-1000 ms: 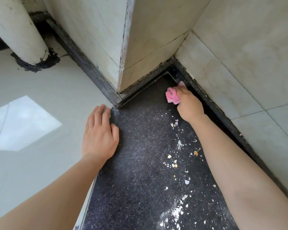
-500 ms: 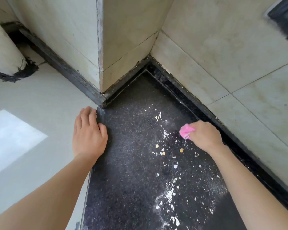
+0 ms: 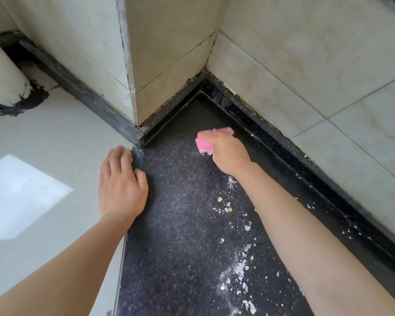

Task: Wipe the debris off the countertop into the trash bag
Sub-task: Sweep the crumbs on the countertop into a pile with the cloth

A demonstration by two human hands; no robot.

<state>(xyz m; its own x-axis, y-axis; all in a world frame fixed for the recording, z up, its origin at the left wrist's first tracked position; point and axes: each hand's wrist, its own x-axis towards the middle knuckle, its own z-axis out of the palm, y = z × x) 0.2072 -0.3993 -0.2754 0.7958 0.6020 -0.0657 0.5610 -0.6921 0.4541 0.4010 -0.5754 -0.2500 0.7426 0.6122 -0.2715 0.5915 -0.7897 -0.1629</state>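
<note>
Since the earlier frame, the right hand [image 3: 228, 156] has travelled from the middle of the desk [image 3: 176, 236], where it sat beside the flakes, back up toward the far corner. The left hand [image 3: 121, 188] has kept its place on the desk's left edge.

Current state. The right hand's fingers are clenched round a pink cloth [image 3: 203, 145], which sits on or just above the dark speckled surface; contact cannot be confirmed. The left hand lies flat, its fingers [image 3: 115, 158] straight and released, holding nothing, with the fingertips near the foot of the tiled column [image 3: 169, 65]. The debris [image 3: 238, 269] consists of white flakes, powder and a few tan crumbs. It is spread in a loose trail on the desk from just below the right wrist toward the near edge of the view. More flakes lie along the black backsplash strip [image 3: 306, 172] at the right. The trash bag is not in view.

Procedure for this step. Judged from the layout, a new stroke starts at the corner.
1. Press the cloth flat and draw it toward the body in one continuous pull, so the flakes are gathered rather than scattered.
2. Overlap each pass with the last.
3. Run one pass tight along the strip to catch the flakes there.
4. Keep the powder ahead of the cloth, not under it.
5. Keep the left hand braced clear of the stroke path.
</note>
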